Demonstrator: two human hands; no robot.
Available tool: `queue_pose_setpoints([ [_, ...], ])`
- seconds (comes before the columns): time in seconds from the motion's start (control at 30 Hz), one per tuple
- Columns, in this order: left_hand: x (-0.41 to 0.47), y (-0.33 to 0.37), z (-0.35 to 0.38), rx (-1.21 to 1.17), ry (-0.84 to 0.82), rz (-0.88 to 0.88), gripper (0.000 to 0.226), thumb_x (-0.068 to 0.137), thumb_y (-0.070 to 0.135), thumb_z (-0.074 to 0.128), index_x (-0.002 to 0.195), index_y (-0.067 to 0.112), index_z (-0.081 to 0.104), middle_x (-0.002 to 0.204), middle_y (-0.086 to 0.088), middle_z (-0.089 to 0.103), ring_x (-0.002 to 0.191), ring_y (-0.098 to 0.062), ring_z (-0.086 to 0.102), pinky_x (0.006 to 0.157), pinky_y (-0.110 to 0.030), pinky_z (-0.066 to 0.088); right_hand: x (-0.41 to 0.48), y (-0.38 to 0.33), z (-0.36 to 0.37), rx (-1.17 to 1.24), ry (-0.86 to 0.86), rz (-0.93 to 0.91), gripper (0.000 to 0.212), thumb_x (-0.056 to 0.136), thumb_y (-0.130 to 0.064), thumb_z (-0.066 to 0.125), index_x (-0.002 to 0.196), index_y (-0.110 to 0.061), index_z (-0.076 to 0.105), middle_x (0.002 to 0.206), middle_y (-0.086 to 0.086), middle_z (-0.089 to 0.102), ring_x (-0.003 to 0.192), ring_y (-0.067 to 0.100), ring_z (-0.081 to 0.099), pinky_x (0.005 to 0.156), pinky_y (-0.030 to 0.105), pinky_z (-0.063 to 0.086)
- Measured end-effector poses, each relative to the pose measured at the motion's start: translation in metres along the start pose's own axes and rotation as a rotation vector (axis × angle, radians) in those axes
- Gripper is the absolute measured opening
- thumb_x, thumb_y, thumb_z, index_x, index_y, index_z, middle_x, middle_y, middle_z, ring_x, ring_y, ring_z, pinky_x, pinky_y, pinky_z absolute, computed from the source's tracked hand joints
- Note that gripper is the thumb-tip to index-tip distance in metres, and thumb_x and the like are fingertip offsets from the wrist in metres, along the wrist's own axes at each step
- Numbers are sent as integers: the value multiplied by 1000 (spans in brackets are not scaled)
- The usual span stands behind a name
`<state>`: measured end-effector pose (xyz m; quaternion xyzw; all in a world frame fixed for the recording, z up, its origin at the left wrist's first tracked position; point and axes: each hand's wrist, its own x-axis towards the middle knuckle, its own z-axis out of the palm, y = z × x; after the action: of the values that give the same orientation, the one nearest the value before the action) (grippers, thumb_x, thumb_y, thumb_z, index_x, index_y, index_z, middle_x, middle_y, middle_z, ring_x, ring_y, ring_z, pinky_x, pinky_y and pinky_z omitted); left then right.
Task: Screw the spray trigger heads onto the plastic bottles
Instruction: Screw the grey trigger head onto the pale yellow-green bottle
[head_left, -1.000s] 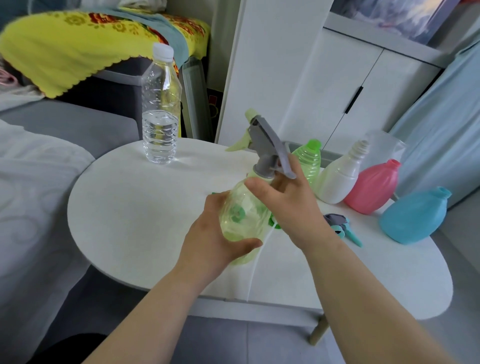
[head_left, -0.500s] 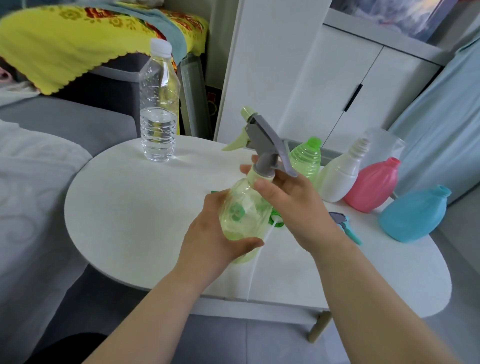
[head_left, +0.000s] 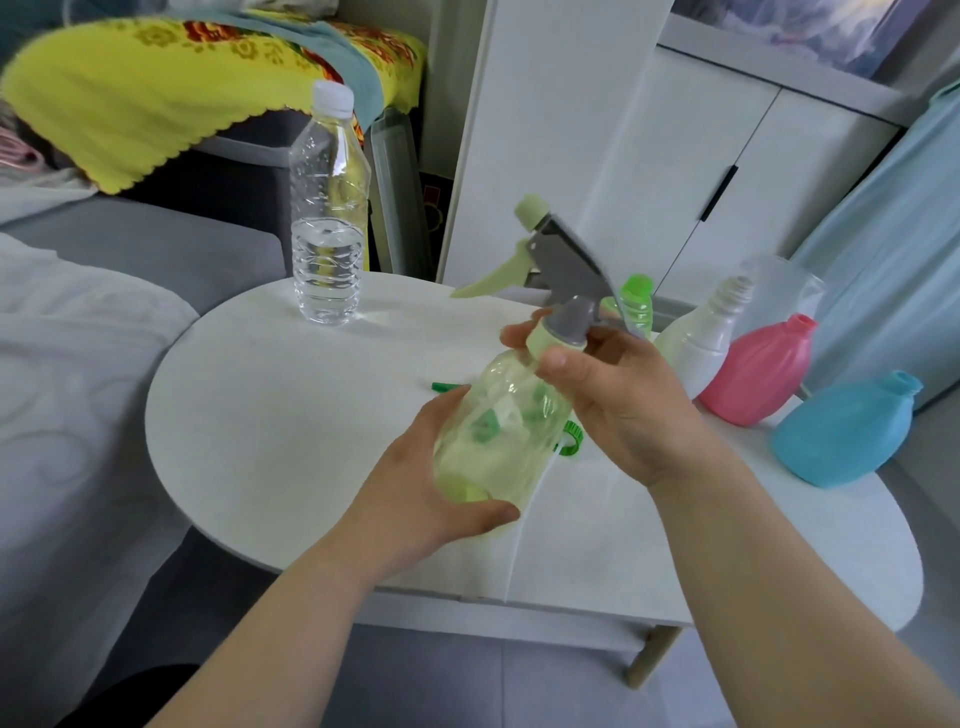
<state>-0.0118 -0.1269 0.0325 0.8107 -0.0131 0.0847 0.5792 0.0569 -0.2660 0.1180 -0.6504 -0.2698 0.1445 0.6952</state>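
Holding the pale green bottle (head_left: 498, 441) above the counter (head_left: 291, 415), tilted, base toward me, neck leaning away. Left hand (head_left: 415, 483) wraps the lower body from the left, thumb across the near side by the base. Right hand (head_left: 623, 405) grips the collar (head_left: 558, 343) of the spray trigger head (head_left: 561, 270) at the neck: thumb on the near side, fingers curled round the far side, one fingertip showing at the collar's left edge.

Against one second ago: right hand then lay over the collar and hid it; now it has turned round it and the collar shows plainly. Left hand's grip unchanged. Bottle in much the same spot.

Bottle: translucent, rounded body, darker green shapes showing through the wall. Head: grey housing, pale green nozzle at the top, pale green lever pointing left. Collar: pale green band seated on the neck; cannot tell how far it is threaded.

Behind my right hand on the counter, uncapped: blue bottle (head_left: 847, 431), pink bottle (head_left: 758, 374), white bottle (head_left: 696, 343).
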Motion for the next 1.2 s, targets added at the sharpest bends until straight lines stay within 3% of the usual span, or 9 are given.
queue_pose_setpoints([
  [0.13, -4, 2, 4, 89, -47, -2, 74, 49, 34, 80, 93, 59, 26, 91, 38, 41, 80, 25, 39, 65, 6, 33, 3, -5, 1, -188, -141, 52, 27, 56, -32, 69, 83, -32, 68, 86, -15, 72, 87, 3, 62, 82, 23, 48],
  [0.23, -6, 5, 5, 80, 5, 3, 74, 49, 34, 80, 92, 61, 27, 91, 38, 42, 81, 26, 40, 65, 2, 35, 7, -9, 5, -271, -144, 92, 6, 59, -33, 66, 64, -31, 68, 79, -15, 72, 88, 1, 63, 86, 25, 44],
  [0.43, -5, 9, 18, 95, 245, 38, 83, 48, 33, 79, 118, 38, 37, 89, 35, 41, 89, 0, 43, 68, -11, 34, 8, -5, 27, -175, 182, -31, 16, 61, -20, 59, 47, -27, 61, 56, -9, 70, 84, 19, 68, 78, 29, 52],
  [0.53, -5, 11, 16, 125, 241, 51, 86, 48, 35, 78, 123, 35, 36, 95, 32, 43, 92, -1, 43, 77, -18, 35, 9, -2, 32, -196, 363, -37, 18, 59, -23, 59, 43, -32, 62, 72, 8, 73, 80, 34, 62, 72, 34, 49],
  [0.6, -7, 12, 9, 91, 156, 31, 78, 46, 39, 78, 111, 52, 36, 91, 37, 42, 85, 7, 46, 70, -8, 33, 10, -6, 25, -189, 296, 40, 20, 64, -21, 63, 45, -28, 62, 88, 8, 74, 82, 22, 61, 70, 28, 47],
  [0.73, -11, 13, 1, 15, -10, -29, 66, 39, 45, 76, 86, 63, 32, 92, 36, 47, 84, 29, 41, 64, -2, 38, 5, -14, 10, -74, -60, 156, 12, 70, -23, 61, 58, -26, 60, 81, -6, 75, 93, 13, 65, 77, 24, 51],
  [0.97, -13, 11, 2, 2, 114, 36, 69, 50, 30, 81, 89, 60, 32, 94, 36, 45, 85, 34, 36, 67, 9, 31, 6, -9, 30, -200, 261, 28, 12, 72, -33, 69, 73, -22, 67, 81, -5, 75, 88, 11, 68, 78, 25, 51],
  [1.13, -10, 7, -5, -1, 125, 60, 82, 54, 28, 81, 110, 58, 29, 107, 36, 42, 95, 21, 43, 68, 0, 37, -4, -11, 30, -269, 88, 44, 15, 78, -28, 63, 92, -26, 58, 90, -18, 64, 74, -10, 60, 67, 8, 49],
  [1.2, -8, 5, -9, -19, 70, 35, 95, 54, 32, 82, 124, 53, 22, 119, 32, 38, 104, 15, 41, 75, -2, 33, -5, -15, 29, -277, 73, 33, 19, 71, -33, 65, 87, -24, 60, 88, -13, 65, 75, -8, 61, 72, 13, 51],
])
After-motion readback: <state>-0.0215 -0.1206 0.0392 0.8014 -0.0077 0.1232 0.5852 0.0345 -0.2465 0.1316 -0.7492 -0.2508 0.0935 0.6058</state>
